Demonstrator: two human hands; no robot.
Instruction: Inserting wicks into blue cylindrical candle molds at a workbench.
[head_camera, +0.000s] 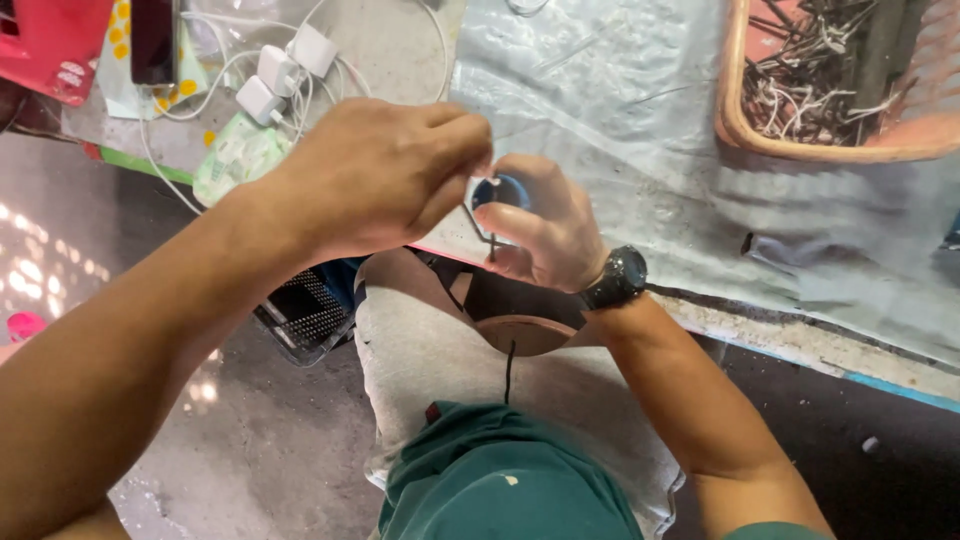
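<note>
Left hand (375, 175) closed, fingertips pinched on the bent metal wire (478, 225), right hand (545, 230) curled around a small blue round part (500, 190), both held together above the grey-clad knee (420, 330), table edge (760, 325) just beyond.

Open room: bare grey sheet (640, 150) right of the hands.
Far right: orange basket (735, 110) of metal bits blocks.
Far left: white chargers (285, 70), cables, phone (153, 40) crowd the table.
Below: knee (420, 320) close under hands.
</note>
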